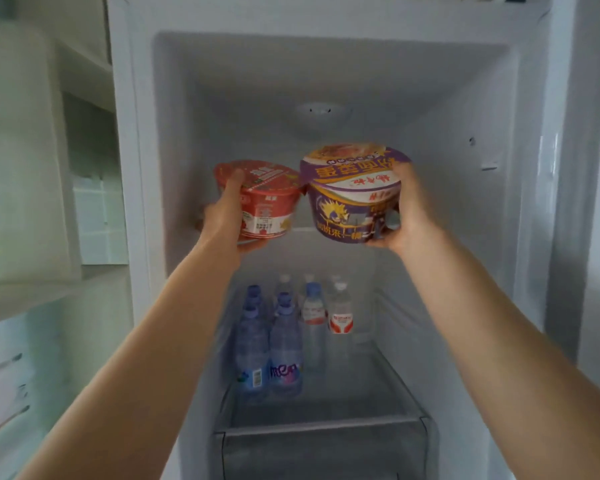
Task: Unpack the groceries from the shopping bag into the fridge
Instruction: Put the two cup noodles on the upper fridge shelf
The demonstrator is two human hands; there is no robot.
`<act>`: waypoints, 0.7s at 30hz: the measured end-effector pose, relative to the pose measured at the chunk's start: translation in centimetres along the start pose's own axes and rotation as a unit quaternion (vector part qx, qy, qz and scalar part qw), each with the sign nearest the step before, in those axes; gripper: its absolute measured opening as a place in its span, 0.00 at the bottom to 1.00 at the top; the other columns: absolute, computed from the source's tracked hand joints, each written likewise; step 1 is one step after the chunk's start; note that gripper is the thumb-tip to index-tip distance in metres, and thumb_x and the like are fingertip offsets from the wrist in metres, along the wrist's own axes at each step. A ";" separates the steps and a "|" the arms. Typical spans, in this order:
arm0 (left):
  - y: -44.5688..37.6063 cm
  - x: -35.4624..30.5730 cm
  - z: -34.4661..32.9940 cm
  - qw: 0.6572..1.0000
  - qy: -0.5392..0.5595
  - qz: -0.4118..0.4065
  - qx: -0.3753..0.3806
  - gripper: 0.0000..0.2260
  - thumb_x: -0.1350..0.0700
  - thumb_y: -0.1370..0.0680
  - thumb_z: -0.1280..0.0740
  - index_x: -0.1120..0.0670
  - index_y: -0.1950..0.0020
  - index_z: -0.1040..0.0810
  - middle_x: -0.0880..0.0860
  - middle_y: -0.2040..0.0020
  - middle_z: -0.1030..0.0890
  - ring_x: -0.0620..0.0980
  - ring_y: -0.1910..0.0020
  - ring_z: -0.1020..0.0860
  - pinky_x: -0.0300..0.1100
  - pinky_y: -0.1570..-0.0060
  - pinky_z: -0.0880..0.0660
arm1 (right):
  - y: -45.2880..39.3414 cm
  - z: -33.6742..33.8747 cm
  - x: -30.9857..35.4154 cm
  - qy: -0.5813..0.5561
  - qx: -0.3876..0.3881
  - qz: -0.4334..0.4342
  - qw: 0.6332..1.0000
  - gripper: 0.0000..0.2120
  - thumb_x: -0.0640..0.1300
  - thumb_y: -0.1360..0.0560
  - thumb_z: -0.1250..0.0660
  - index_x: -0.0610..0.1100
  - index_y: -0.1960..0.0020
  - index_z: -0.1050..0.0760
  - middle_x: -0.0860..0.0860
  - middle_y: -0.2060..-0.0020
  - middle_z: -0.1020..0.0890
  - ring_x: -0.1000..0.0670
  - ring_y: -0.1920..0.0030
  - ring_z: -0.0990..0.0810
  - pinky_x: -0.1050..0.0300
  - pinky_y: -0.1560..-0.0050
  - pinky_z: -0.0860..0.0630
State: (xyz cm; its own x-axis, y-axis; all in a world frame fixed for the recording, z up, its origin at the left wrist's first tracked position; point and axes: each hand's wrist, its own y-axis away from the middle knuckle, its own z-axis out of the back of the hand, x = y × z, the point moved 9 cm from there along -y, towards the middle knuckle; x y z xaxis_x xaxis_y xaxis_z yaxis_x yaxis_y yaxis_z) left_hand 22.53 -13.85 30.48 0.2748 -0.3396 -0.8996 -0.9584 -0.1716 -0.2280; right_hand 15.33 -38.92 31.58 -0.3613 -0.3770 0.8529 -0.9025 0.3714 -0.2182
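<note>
Open fridge, white interior, both arms reaching in at upper-shelf height. Left hand is gripping a red instant noodle bowl: thumb curled over the lid rim, fingers wrapping under the base. Right hand is gripping a purple instant noodle bowl, thumb on the lid edge, fingers curled under the bottom. Both bowls are being held in the air side by side, rims touching or nearly so, tilted toward the camera, just above the glass shelf edge. The bowls and hands are blocking most of that shelf from view.

Lower shelf: blue-tinted water bottles standing at front left, clear water bottles with red-and-white labels behind and to the right, all upright, well apart from the hands. A crisper drawer is sitting below. Fridge door shelves are showing at left, blurred.

Writing: purple bowl is carrying large yellow Chinese characters, upside down on the lid, blurred. Red bowl text too small to read. One blue bottle label is showing pink lettering, unreadable.
</note>
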 end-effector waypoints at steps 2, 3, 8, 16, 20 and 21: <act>-0.9 -0.1 -0.5 1.000 0.001 0.015 0.002 0.36 0.31 0.34 0.32 0.53 0.35 0.27 0.57 0.43 0.20 0.57 0.54 0.17 0.53 0.68 0.20 | -1.9 -0.3 0.0 -0.009 -0.020 -0.003 1.000 0.19 0.58 0.28 0.34 0.48 0.43 0.24 0.46 0.52 0.16 0.44 0.63 0.17 0.45 0.72 0.23; -1.8 0.1 -0.6 1.000 0.002 0.023 0.002 0.38 0.30 0.38 0.32 0.52 0.35 0.26 0.56 0.43 0.20 0.57 0.54 0.17 0.53 0.69 0.20 | -2.7 -0.4 -0.1 -0.003 -0.029 -0.010 1.000 0.20 0.59 0.29 0.34 0.48 0.42 0.24 0.46 0.52 0.16 0.44 0.62 0.17 0.41 0.71 0.23; -4.1 1.2 -1.4 0.998 0.006 0.053 0.014 0.32 0.30 0.31 0.36 0.51 0.36 0.27 0.57 0.45 0.18 0.58 0.55 0.16 0.54 0.70 0.21 | -4.8 -1.5 -0.9 0.067 -0.024 -0.065 0.995 0.23 0.62 0.27 0.41 0.47 0.42 0.23 0.45 0.58 0.17 0.43 0.60 0.19 0.39 0.64 0.23; -2.9 1.2 -0.9 0.993 -0.111 0.048 0.014 0.24 0.34 0.22 0.44 0.54 0.47 0.26 0.56 0.54 0.20 0.54 0.59 0.21 0.48 0.64 0.20 | -3.9 -1.7 -0.2 0.238 0.034 -0.072 0.968 0.22 0.64 0.23 0.44 0.46 0.46 0.29 0.48 0.59 0.24 0.45 0.61 0.25 0.32 0.42 0.29; -2.6 -1.1 0.5 0.918 -0.368 -0.126 -0.076 0.32 0.37 0.26 0.34 0.57 0.32 0.34 0.59 0.30 0.36 0.60 0.46 0.22 0.54 0.55 0.19 | -4.3 -0.9 2.7 0.434 -0.037 0.116 0.892 0.33 0.67 0.25 0.43 0.45 0.30 0.37 0.47 0.35 0.30 0.42 0.38 0.29 0.41 0.34 0.33; -1.8 -2.2 -0.1 0.868 -0.438 -0.210 -0.102 0.31 0.39 0.26 0.33 0.55 0.30 0.36 0.58 0.28 0.42 0.62 0.41 0.25 0.57 0.46 0.22 | -4.0 -1.3 3.7 0.468 -0.062 0.195 0.860 0.36 0.65 0.25 0.41 0.42 0.26 0.42 0.43 0.29 0.35 0.40 0.32 0.33 0.44 0.31 0.36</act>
State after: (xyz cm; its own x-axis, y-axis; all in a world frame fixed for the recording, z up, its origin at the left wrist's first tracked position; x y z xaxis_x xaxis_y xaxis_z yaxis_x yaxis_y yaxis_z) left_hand 23.67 -12.86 32.92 0.3479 0.6101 -0.7119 -0.7295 -0.3007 -0.6143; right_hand 17.95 -40.75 36.20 -0.2315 0.6233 0.7470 -0.7028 0.4238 -0.5714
